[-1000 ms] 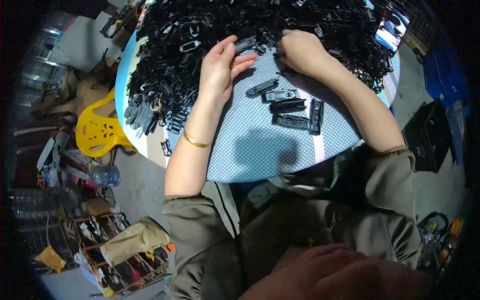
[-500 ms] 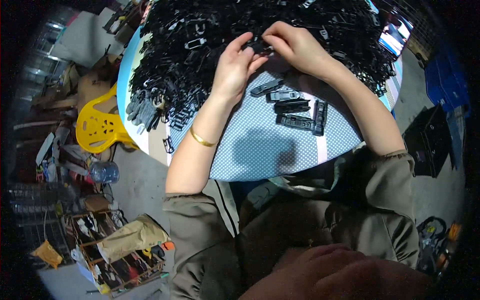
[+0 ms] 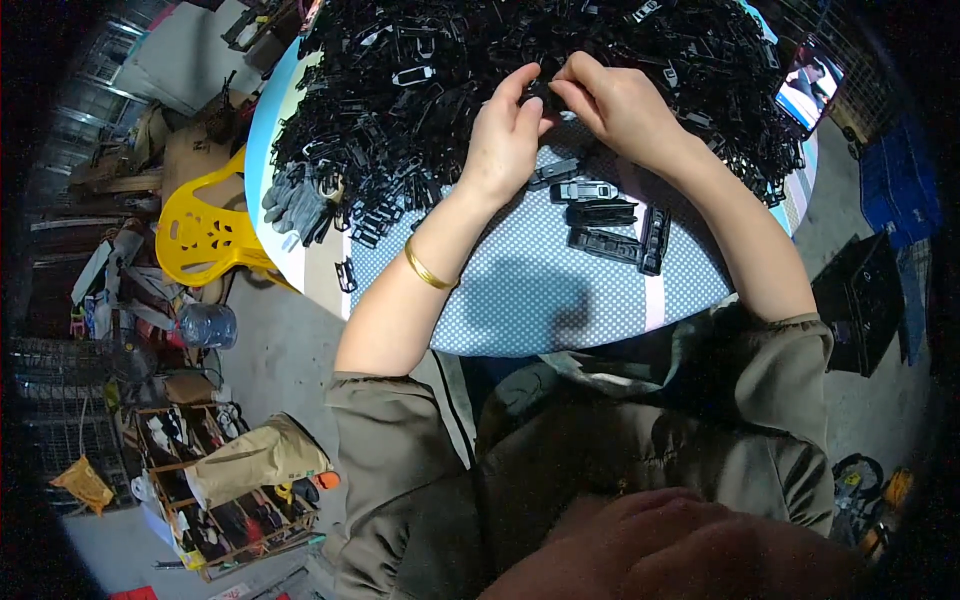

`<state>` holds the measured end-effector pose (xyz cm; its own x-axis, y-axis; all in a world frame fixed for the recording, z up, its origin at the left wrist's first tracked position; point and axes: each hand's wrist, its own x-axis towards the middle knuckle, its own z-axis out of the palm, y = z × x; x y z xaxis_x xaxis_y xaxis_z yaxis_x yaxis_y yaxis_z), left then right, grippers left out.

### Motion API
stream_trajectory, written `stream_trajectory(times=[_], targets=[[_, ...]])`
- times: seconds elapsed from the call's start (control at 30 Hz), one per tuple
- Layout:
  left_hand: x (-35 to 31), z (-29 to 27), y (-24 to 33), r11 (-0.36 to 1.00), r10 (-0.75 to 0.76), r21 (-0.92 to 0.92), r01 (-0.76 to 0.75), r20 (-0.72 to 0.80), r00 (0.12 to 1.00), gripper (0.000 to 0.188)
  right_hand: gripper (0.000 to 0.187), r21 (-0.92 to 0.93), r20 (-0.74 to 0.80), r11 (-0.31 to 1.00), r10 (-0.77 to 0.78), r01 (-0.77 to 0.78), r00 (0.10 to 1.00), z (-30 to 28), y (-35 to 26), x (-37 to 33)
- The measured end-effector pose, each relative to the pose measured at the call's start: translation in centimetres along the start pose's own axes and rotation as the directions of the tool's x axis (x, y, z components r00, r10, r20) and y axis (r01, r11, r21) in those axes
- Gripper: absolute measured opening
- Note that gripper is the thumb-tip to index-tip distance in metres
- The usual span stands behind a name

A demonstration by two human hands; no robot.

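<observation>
My left hand (image 3: pixel 503 145) and my right hand (image 3: pixel 625 112) come close together at the near edge of a large heap of black plastic parts (image 3: pixel 370 120). The fingertips of both hands are closed in a pinch. Whatever lies between them is dark and blends into the heap behind, so I cannot make it out. Just below my hands, a small group of longer black plastic pieces rests on the dotted tablecloth (image 3: pixel 510 290). Among them are a shiny grey-topped piece (image 3: pixel 585 191) and an upright-lying black piece (image 3: pixel 654 240) at the right.
A grey glove (image 3: pixel 297 207) lies at the heap's left edge, near a single small black part (image 3: pixel 345 275). A lit phone (image 3: pixel 810 88) stands at the table's right rim. Beside the table are a yellow chair (image 3: pixel 205 235), a blue crate (image 3: pixel 897 185) and a cluttered rack (image 3: pixel 235 500).
Both hands have shifted slightly right in the picture and drawn closer together. My left hand has turned, bringing its thumb nearer its index finger. The whole view has also moved a little.
</observation>
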<state>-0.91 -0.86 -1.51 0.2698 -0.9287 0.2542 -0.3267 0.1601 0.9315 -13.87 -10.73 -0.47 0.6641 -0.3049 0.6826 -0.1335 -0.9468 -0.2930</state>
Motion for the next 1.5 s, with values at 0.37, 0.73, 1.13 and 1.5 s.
stream_trajectory(times=[0.37, 0.73, 1.13, 1.5], targets=[[0.1, -0.1, 1.1, 0.965, 0.019, -0.256, -0.048, -0.111, 0.994, 0.040, 0.022, -0.166, -0.119, 0.983, 0.064, -0.083, 0.991, -2.0, -0.4, 0.6], [0.2, -1.5, 2.5, 0.922, 0.026, -0.387, -0.016, 0.020, 0.999, 0.042, 0.030, 0.513, 0.407, 0.717, 0.281, -0.472, 0.869, -2.2, 0.7, 0.7], [-0.2, -1.4, 0.5, 0.980, -0.102, 0.196, 0.042, 0.311, 0.945, 0.022, 0.024, -0.181, -0.130, 0.979, 0.067, -0.090, 0.989, -0.5, 4.4, 0.5], [0.6, -2.2, -0.1, 0.923, 0.128, 0.367, -0.115, -0.013, 0.992, 0.035, 0.022, -0.275, -0.101, 0.955, 0.090, -0.115, 0.991, 0.8, 3.9, 0.6]])
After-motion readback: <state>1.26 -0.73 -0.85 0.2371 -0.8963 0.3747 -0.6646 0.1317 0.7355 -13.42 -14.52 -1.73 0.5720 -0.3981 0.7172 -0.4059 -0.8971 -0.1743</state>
